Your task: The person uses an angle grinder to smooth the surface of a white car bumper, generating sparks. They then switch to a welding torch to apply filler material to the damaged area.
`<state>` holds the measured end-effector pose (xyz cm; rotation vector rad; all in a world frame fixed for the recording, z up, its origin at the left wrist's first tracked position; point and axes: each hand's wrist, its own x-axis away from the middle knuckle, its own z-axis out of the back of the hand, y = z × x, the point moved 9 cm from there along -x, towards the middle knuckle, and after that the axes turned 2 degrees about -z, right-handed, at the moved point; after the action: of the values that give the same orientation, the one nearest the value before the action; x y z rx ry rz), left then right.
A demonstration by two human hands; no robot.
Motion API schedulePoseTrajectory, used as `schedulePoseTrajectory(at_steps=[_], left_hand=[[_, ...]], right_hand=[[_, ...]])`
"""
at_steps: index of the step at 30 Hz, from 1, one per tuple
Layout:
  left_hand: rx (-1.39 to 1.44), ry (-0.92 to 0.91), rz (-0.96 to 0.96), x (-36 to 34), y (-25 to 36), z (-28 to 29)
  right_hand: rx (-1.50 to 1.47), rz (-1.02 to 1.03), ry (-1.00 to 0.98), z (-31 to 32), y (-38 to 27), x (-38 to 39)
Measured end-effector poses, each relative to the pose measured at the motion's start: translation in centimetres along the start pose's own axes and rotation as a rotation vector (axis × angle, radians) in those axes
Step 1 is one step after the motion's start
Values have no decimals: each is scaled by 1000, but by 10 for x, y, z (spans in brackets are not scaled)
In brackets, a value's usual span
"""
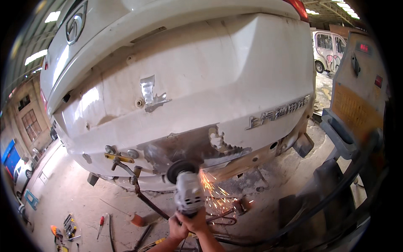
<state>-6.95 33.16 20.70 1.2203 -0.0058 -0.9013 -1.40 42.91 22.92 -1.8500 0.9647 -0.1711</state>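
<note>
My left hand (178,227) and my right hand (196,219) are closed around the rear of a grey angle grinder (188,191), low in the middle of the view. Its dark disc (176,170) is against the lower edge of a bare-metal patch (168,147) on a white car's rear panel (218,71), and orange sparks (210,187) spray down to its right. A yellow metal plate (113,157) with bolts and a hanging rod is attached to the panel left of the disc. Above, a smaller scraped silvery patch (149,93) shows on the paint.
A machine (352,96) with a hanging black cable (319,206) stands at right. The concrete floor (109,197) holds a red screwdriver (100,224), a yellow-and-black tool set (69,227), hoses and rods. A blue stool (30,200) is at left. Vans and cars stand farther back.
</note>
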Motion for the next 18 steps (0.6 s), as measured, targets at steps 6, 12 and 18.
schedulePoseTrajectory(at_steps=[6, 12, 18], left_hand=[[39, 125, -21, 9, 0, -1], [-31, 5, 19, 6, -24, -3], [-48, -31, 39, 10, -21, -5]], right_hand=[[67, -23, -31, 4, 15, 7], [-188, 133, 118, 19, -6, -1], [-7, 12, 8, 9, 7, 6]])
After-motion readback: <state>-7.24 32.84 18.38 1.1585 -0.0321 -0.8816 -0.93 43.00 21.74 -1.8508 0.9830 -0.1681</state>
